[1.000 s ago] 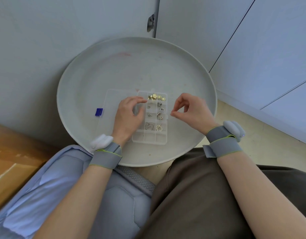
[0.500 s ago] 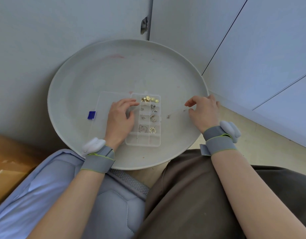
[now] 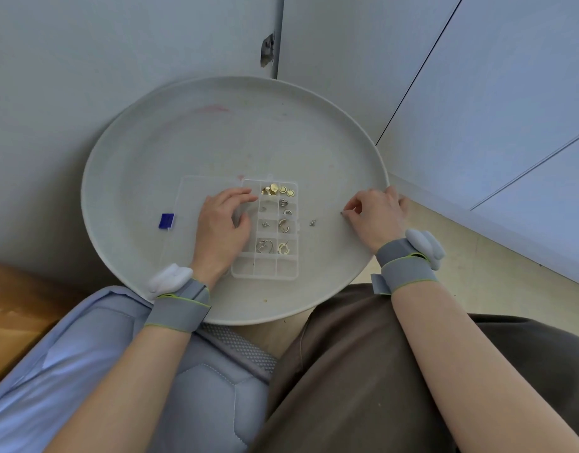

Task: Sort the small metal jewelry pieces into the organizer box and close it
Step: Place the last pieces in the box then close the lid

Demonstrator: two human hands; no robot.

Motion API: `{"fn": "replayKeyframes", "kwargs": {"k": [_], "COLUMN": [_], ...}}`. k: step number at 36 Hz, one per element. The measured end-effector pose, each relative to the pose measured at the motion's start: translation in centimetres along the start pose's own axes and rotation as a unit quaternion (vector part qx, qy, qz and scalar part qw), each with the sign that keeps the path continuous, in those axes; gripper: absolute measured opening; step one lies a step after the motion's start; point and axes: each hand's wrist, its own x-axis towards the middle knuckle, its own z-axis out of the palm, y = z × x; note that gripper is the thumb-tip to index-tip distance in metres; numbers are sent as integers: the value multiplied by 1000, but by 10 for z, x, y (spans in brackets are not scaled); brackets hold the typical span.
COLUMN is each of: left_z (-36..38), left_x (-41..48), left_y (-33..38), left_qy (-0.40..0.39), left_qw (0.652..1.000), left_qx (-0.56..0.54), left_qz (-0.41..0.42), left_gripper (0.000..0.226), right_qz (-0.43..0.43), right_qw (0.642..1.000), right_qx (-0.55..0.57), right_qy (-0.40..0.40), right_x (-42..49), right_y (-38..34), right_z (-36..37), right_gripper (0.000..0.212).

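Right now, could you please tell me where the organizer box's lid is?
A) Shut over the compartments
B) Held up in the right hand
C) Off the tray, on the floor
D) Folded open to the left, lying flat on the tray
D: the clear lid lies flat on the tray just left of the organizer box, whose compartments stand uncovered.

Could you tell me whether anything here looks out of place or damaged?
A small metal piece lies loose on the tray, right of the organizer box rather than in a compartment; the right hand seems to pinch a second piece. The wall corner above looks chipped.
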Motion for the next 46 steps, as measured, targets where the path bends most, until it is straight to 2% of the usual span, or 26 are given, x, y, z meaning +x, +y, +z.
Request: {"fn": "replayKeyframes", "kwargs": {"k": [8, 12, 21, 25, 34, 46], "left_z": [-1, 0, 0, 1, 0, 0], "left_x": [1, 0, 0, 0, 0, 0], "left_y": [0, -1, 1, -1, 0, 0], "left_qy": [1, 3, -1, 2, -6, -4], "left_qw": [1000, 1000, 1000, 1000, 1000, 1000], "left_qx": [-3, -5, -7, -13, -7, -8], "left_qz": [-1, 0, -2, 4, -8, -5], "left_gripper": [33, 33, 33, 33, 32, 31], "right_qz": [-13, -13, -23, -15, -5, -16], "right_qw": [999, 997, 971, 954, 935, 899], "right_qx": [-11, 64, 228, 291, 351, 431], "right_qy": [-51, -51, -72, -73, -54, -70], "right_x": [0, 0, -2, 0, -1, -3], "right_y": [-4, -6, -9, -9, -8, -10], "right_z": [1, 2, 2, 3, -1, -4], "right_gripper": [22, 22, 8, 15, 15, 11]}}
